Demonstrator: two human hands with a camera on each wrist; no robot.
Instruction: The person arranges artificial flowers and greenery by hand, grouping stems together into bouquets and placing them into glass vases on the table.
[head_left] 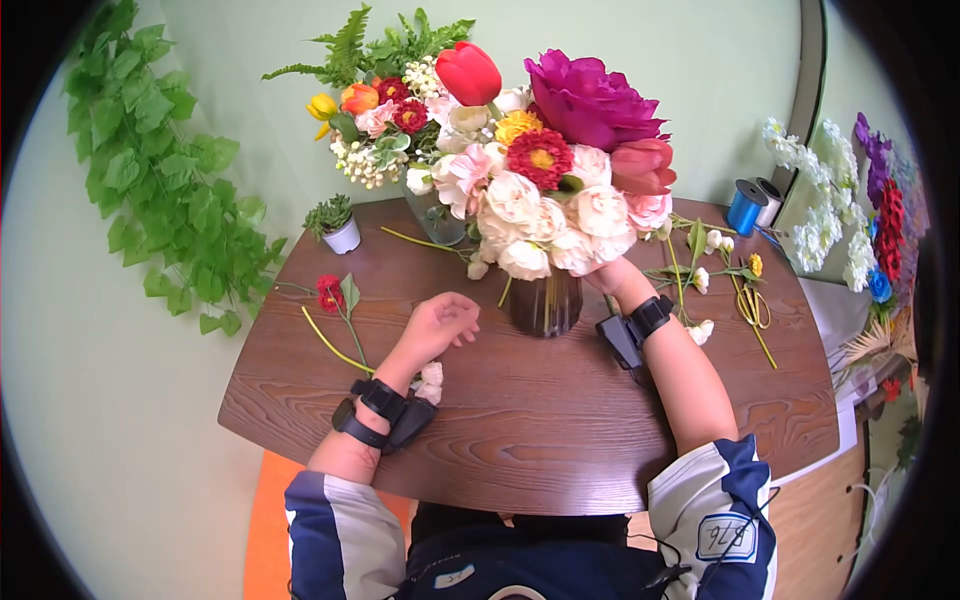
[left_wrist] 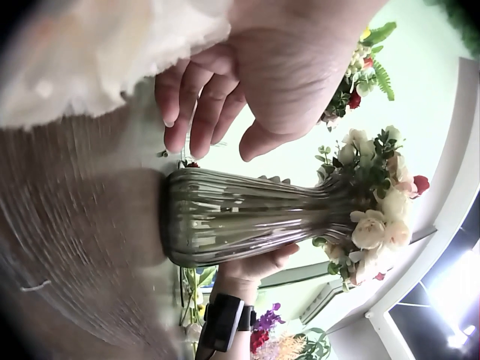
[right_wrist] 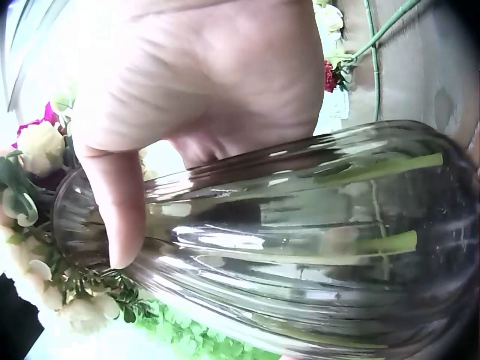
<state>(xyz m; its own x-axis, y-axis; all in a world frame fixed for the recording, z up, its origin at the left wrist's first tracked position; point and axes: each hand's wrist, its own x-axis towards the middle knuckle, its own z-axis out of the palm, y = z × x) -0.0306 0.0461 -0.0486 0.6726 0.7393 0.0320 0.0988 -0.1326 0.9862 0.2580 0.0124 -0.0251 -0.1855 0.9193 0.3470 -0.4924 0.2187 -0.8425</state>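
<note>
A ribbed glass vase (right_wrist: 300, 225) stands on the brown table, filled with a bouquet of white roses (head_left: 530, 225), a purple peony (head_left: 595, 100) and red tulips (head_left: 468, 74). My right hand (right_wrist: 202, 82) grips its neck from the right side, the thumb laid across the glass below the blooms. Cut green stems (right_wrist: 397, 244) show through the glass. My left hand (head_left: 443, 325) is to the left of the vase, apart from it, holding nothing; in the left wrist view its fingers (left_wrist: 217, 105) hang loosely bent. A pale flower (head_left: 430, 382) lies beside the left wrist.
Behind the bouquet is a second vase (head_left: 430, 205) of mixed flowers. A small potted plant (head_left: 335, 225) stands at the back left, near a red flower (head_left: 329, 292) with loose stems. Scissors (head_left: 752, 305), several cut stems and ribbon spools (head_left: 745, 207) are on the right.
</note>
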